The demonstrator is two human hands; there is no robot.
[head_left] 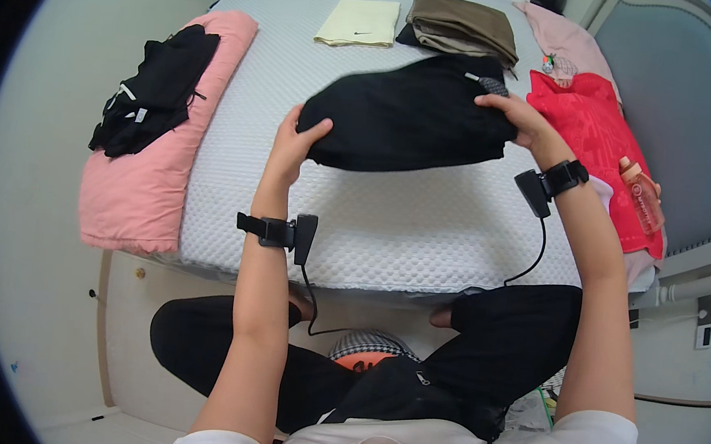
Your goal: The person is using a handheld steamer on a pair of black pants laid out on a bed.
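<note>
A folded black garment (410,115), perhaps trousers, is stretched between my two hands above the white quilted bed. My left hand (299,136) grips its left end, thumb on top and fingers hidden beneath. At the other end my right hand (518,119) pinches it beside a grey patterned patch and a pale drawstring tip. The garment's lower edge hangs slightly off the bed, casting a shadow on the quilted cover (355,222).
A folded pink quilt (136,208) lies along the left edge, with black clothing (162,85) on it. Toward the back are a cream folded garment (359,21) and a brown folded stack (463,23). At right, a red garment (592,117) and pink bottle (640,196) lie near the headboard (688,110).
</note>
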